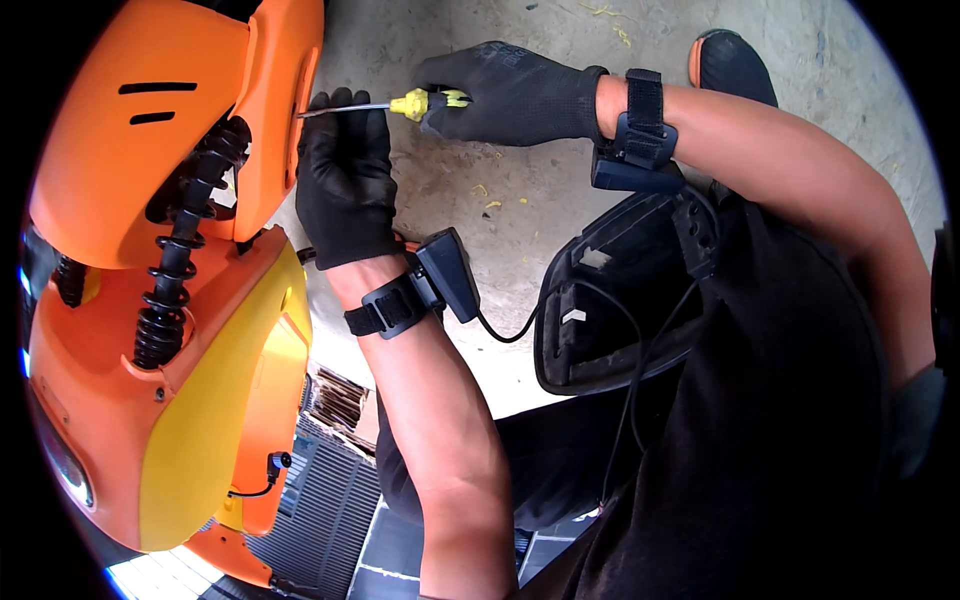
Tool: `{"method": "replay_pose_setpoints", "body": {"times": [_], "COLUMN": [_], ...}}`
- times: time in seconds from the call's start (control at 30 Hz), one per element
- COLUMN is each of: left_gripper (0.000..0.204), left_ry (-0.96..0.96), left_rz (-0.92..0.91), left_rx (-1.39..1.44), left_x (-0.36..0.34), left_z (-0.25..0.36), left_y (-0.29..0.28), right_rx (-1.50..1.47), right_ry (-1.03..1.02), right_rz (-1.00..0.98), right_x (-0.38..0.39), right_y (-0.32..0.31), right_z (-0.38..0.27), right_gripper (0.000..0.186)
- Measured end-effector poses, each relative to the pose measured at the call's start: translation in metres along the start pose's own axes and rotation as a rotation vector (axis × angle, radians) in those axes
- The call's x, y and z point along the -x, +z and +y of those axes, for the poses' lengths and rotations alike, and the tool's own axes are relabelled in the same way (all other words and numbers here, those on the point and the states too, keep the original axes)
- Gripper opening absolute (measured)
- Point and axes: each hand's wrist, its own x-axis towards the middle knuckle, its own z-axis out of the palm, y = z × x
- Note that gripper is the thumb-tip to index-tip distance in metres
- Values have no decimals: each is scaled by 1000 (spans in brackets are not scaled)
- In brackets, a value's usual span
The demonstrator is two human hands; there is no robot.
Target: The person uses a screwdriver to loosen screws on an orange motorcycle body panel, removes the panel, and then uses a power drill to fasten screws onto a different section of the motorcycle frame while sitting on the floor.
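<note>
Orange curved plastic panel (275,130), left side: likely stiff, scratch-prone; steady by edge. Black-gloved left hand (347,185), beside it: fingers bent, grasp cannot be told. Black-gloved right hand (510,95): fingers around yellow-handled metal screwdriver (408,105), likely light, rigid; hold by handle.

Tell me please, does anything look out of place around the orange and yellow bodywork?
Yes, two things. Small yellow scraps lie scattered on the grey floor, like litter. Beside the yellow panel, a black cable end sticks out and appears unconnected, though that may be normal.
</note>
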Motion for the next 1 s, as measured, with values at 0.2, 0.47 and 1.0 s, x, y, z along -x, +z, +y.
{"method": "replay_pose_setpoints", "body": {"times": [0.2,0.47,1.0], "left_gripper": [26,27,51], "left_ry": [20,-31,16], "left_rz": [36,-43,77], "left_rx": [-64,52,690], "left_x": [1,7,5], "left_z": [-1,-3,25], "left_y": [6,-2,-3], "right_rx": [-12,-99,-538], "right_ry": [38,-79,229], "right_rz": [-14,-29,213], "right_x": [-3,-4,-36], "right_y": [1,-9,-59], "right_z": [-2,5,-19], "right_gripper": [32,29,16]}}
